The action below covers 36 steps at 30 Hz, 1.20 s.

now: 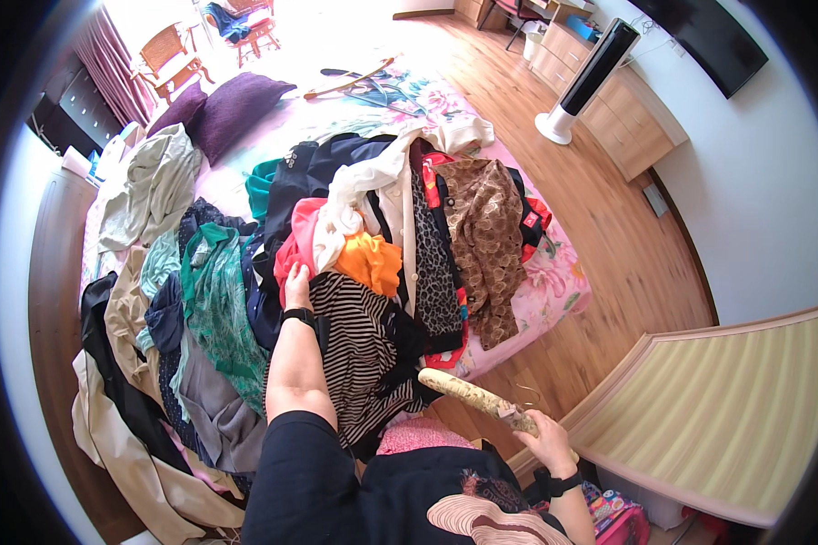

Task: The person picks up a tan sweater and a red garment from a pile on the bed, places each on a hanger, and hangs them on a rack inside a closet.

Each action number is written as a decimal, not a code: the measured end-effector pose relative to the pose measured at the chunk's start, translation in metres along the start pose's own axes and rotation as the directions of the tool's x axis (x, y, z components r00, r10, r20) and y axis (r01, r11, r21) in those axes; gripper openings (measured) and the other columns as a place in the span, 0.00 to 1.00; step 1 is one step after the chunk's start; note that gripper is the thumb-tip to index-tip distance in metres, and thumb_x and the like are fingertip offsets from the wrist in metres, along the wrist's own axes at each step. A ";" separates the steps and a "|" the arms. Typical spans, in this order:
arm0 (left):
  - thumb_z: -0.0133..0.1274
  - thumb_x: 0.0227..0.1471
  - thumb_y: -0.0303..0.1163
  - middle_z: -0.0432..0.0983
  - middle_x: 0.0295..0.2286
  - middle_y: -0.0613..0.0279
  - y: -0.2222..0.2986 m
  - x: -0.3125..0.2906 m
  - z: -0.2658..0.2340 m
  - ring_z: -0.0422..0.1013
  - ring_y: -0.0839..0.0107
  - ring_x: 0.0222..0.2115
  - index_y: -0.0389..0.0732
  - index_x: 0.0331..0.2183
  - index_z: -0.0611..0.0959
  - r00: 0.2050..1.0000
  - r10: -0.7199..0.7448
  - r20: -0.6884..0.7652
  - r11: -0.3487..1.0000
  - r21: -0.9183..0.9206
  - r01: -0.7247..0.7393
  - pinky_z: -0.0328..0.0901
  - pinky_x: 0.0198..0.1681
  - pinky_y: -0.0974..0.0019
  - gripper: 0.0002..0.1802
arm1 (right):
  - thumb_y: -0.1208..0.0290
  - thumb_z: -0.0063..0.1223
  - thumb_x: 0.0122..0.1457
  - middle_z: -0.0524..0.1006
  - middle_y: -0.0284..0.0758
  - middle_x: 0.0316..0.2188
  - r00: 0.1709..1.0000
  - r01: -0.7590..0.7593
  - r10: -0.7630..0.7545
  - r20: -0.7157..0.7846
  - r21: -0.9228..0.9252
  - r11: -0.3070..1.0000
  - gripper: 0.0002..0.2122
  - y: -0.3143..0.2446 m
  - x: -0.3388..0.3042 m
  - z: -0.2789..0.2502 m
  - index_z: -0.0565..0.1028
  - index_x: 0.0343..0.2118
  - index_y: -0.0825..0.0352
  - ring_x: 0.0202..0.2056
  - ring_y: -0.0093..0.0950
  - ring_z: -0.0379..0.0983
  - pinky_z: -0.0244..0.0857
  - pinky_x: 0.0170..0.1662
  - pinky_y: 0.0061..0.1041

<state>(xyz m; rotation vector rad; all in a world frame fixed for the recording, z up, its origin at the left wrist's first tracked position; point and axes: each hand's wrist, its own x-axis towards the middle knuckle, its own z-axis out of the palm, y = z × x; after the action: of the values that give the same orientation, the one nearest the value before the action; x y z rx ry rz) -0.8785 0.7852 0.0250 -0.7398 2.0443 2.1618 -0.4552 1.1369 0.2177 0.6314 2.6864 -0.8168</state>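
My left hand [297, 285] reaches out over the bed with its fingers closed on a coral-pink garment [300, 238]. Beside that garment lie a white one [359, 186] and an orange one [370, 263]. A black-and-beige striped top [350, 331] spreads below my left wrist. Off the near edge of the bed, my right hand [547, 442] grips one end of a padded, cream patterned clothes hanger [471, 393]. Its thin metal hook [527, 397] points up, and no garment hangs on it.
Clothes cover much of the bed [568, 272], including a brown patterned garment [484, 245] and a green scarf-like piece [223, 309]. Purple pillows [236, 113] and hangers [364, 80] lie farther back. A tower fan [591, 82] stands right; a cream ribbed panel [709, 409] is near right.
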 end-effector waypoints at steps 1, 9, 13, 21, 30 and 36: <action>0.52 0.50 0.36 0.69 0.47 0.54 -0.006 0.011 -0.004 0.65 0.67 0.46 0.33 0.52 0.69 1.000 -0.028 0.008 1.000 0.010 0.028 0.60 0.49 0.66 0.29 | 0.59 0.59 0.46 0.76 0.39 0.35 1.000 0.000 0.000 0.000 0.001 1.000 0.19 -0.001 -0.001 0.002 0.72 0.40 0.60 0.39 0.39 0.72 0.65 0.40 0.35; 0.55 0.46 0.26 0.76 0.30 0.61 0.007 0.029 -0.021 0.72 0.72 0.29 0.34 0.37 0.79 0.991 0.059 -0.121 0.951 -0.294 -0.092 0.66 0.37 0.70 0.13 | 0.60 0.60 0.45 0.76 0.40 0.35 1.000 0.027 -0.027 -0.006 0.001 1.000 0.19 -0.009 0.006 0.005 0.72 0.39 0.62 0.38 0.40 0.72 0.65 0.40 0.34; 0.57 0.46 0.23 0.76 0.27 0.64 0.045 0.035 -0.018 0.71 0.74 0.28 0.35 0.33 0.80 0.983 0.096 -0.154 0.958 -0.252 -0.133 0.65 0.33 0.73 0.09 | 0.61 0.61 0.45 0.76 0.40 0.35 0.999 0.029 -0.028 -0.024 0.016 0.999 0.19 -0.009 0.009 0.009 0.72 0.40 0.63 0.38 0.40 0.72 0.66 0.40 0.34; 0.63 0.32 0.30 0.76 0.37 0.51 0.014 0.046 -0.034 0.73 0.64 0.38 0.34 0.46 0.74 0.962 0.271 0.028 0.820 0.516 -0.246 0.66 0.43 0.66 0.33 | 0.59 0.60 0.45 0.76 0.38 0.32 0.998 0.025 -0.025 -0.058 0.009 1.000 0.18 -0.009 0.005 0.018 0.72 0.39 0.59 0.36 0.40 0.73 0.66 0.39 0.36; 0.62 0.43 0.43 0.76 0.36 0.58 -0.007 0.043 0.002 0.71 0.69 0.35 0.32 0.40 0.79 0.995 -0.091 0.034 0.995 -0.031 0.092 0.65 0.41 0.66 0.27 | 0.58 0.59 0.45 0.76 0.37 0.33 0.998 -0.060 0.057 -0.037 -0.074 0.995 0.19 -0.009 -0.025 0.022 0.72 0.40 0.60 0.37 0.38 0.73 0.66 0.39 0.35; 0.47 0.52 0.34 0.77 0.29 0.58 0.057 0.071 -0.009 0.74 0.66 0.26 0.35 0.33 0.80 0.952 0.145 0.270 0.977 -0.192 -0.095 0.69 0.30 0.63 0.12 | 0.57 0.59 0.45 0.76 0.38 0.38 1.000 -0.025 0.025 -0.008 -0.074 0.997 0.22 -0.015 -0.025 0.024 0.71 0.43 0.61 0.41 0.38 0.72 0.66 0.43 0.33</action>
<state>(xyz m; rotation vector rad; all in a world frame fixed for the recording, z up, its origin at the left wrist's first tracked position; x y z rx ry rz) -0.9600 0.7511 0.0502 -0.3002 1.8149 2.3769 -0.4380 1.1038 0.2139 0.6506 2.6956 -0.7069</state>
